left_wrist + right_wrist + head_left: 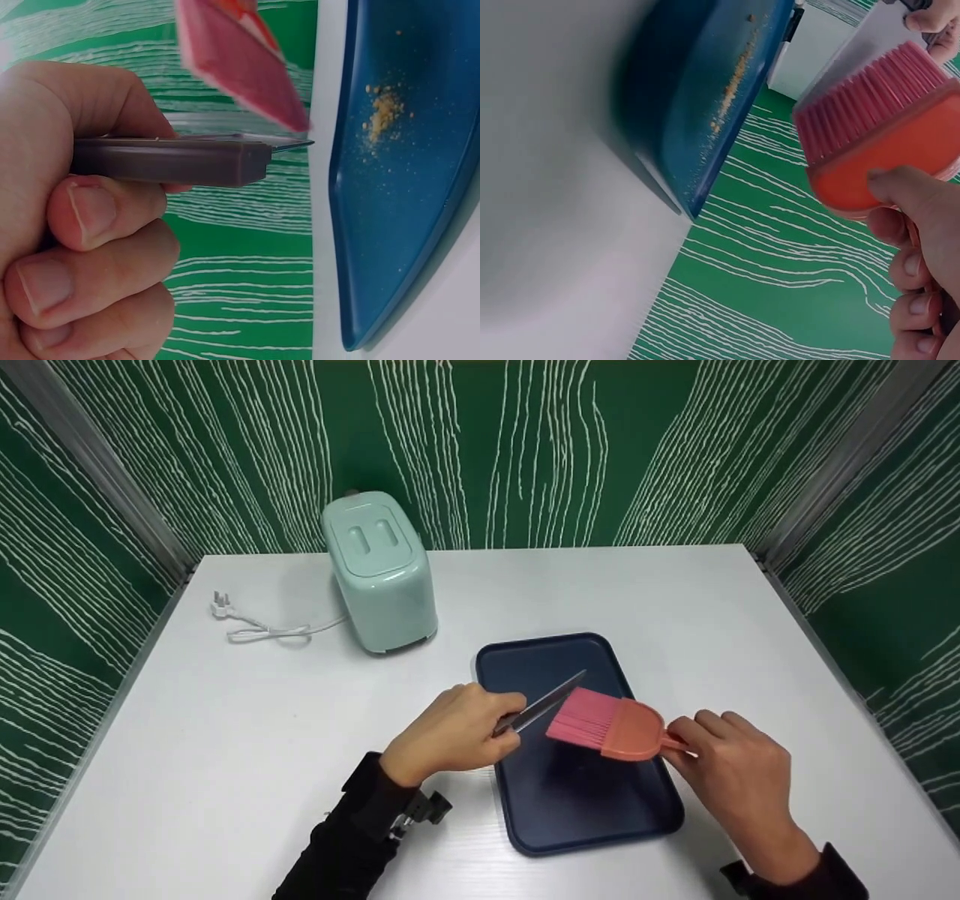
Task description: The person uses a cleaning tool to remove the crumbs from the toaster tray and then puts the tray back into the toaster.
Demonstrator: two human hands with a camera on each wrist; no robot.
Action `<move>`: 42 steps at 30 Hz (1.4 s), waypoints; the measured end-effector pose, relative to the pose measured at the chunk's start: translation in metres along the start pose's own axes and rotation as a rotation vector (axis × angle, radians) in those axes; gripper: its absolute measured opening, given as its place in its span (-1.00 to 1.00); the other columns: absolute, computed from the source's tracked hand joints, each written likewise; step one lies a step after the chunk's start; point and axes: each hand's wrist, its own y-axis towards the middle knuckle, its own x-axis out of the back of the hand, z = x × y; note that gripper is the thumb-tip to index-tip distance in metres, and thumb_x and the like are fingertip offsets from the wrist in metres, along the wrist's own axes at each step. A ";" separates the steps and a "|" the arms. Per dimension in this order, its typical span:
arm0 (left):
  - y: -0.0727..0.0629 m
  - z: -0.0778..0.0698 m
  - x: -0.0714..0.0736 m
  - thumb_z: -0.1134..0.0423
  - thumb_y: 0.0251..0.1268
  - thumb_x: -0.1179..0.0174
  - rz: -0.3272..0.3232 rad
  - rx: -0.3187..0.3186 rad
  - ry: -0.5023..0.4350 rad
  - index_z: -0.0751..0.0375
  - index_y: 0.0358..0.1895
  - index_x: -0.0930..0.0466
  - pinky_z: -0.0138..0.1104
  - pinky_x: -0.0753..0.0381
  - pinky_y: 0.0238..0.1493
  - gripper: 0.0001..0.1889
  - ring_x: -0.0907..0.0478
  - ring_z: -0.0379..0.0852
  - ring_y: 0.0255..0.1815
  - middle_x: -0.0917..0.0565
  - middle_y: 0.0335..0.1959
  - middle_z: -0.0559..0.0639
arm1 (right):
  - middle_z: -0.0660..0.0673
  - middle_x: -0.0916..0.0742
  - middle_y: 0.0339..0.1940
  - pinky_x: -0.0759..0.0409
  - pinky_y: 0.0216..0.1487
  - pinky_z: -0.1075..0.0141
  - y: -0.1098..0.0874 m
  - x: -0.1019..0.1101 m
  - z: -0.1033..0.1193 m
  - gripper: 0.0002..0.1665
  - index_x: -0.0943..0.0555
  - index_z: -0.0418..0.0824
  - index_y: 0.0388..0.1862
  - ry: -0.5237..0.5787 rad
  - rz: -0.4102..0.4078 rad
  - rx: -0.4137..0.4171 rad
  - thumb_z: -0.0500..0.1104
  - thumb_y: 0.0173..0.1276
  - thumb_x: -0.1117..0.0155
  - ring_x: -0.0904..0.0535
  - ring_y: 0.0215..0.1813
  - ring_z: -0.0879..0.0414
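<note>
Orange at the head and handle and pink in the bristles, a brush [630,731] is held over a dark blue tray [585,817] by the right hand [739,761]. That hand grips the thin handle: its thumb presses near the base of the orange head and the other fingers curl round below. The bristles point left, towards a knife [551,701] in the left hand [461,727]. The left fingers are wrapped firmly round the knife's brown handle, and the blade slants to the far right above the tray. Bristle tips and blade are very close; whether they touch I cannot tell.

The tray lies on a white table [225,772], near and a little right of the middle, with a small patch of golden-brown crumbs [382,116] scattered on it. Farther off and to the left stands a pale green toaster [386,600], its white cord [277,631] running left to a plug [220,607]. Green walls [487,457] with wavy white lines rise behind the table and at both sides. Dark sleeves [345,832] cover the person's forearms.
</note>
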 end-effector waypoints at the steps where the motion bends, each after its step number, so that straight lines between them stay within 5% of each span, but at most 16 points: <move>1: 0.000 0.000 0.000 0.31 0.24 -0.18 0.003 0.000 -0.004 0.09 -0.41 -0.40 -0.45 -0.09 -0.54 -0.86 -0.22 -0.30 -0.59 -0.23 -0.61 -0.26 | -0.11 -0.67 -0.59 -0.45 -0.63 0.16 0.001 0.001 0.000 -0.61 -0.75 -0.20 -0.42 -0.008 -0.005 -0.006 0.10 0.27 -0.61 -0.43 -0.57 0.00; 5: 0.000 -0.002 0.000 0.31 0.25 -0.18 0.011 -0.007 -0.019 0.09 -0.41 -0.39 -0.45 -0.08 -0.54 -0.85 -0.21 -0.31 -0.59 -0.23 -0.61 -0.25 | -0.15 -0.67 -0.58 -0.47 -0.62 0.12 0.004 0.001 0.000 -0.60 -0.76 -0.22 -0.41 -0.032 -0.020 -0.036 -0.16 -0.13 -0.85 -0.46 -0.56 -0.04; 19: 0.001 -0.004 -0.001 0.31 0.22 -0.17 -0.019 -0.051 -0.018 0.10 -0.43 -0.37 -0.44 -0.05 -0.52 -0.85 -0.21 -0.30 -0.58 -0.19 -0.61 -0.26 | -0.05 -0.61 -0.61 -0.39 -0.65 0.19 -0.001 -0.009 -0.002 -0.57 -0.72 -0.16 -0.45 -0.026 0.007 -0.020 -0.12 -0.19 -0.86 -0.41 -0.56 0.04; 38: -0.001 -0.001 0.002 0.30 0.25 -0.17 -0.031 -0.032 -0.001 0.10 -0.42 -0.39 -0.44 -0.05 -0.54 -0.85 -0.19 -0.30 -0.60 -0.21 -0.61 -0.26 | -0.03 -0.67 -0.60 -0.40 -0.63 0.30 0.000 0.001 0.005 -0.52 -0.76 -0.14 -0.41 -0.024 0.103 0.031 -0.13 -0.29 -0.92 -0.36 -0.54 0.11; 42: 0.000 -0.001 0.003 0.31 0.23 -0.16 -0.031 -0.029 0.001 0.10 -0.42 -0.39 -0.44 -0.07 -0.53 -0.86 -0.21 -0.29 -0.60 -0.21 -0.62 -0.26 | -0.06 -0.67 -0.59 -0.44 -0.63 0.23 0.002 0.004 0.005 -0.61 -0.76 -0.16 -0.41 -0.017 0.051 0.021 -0.03 -0.08 -0.82 -0.41 -0.55 0.06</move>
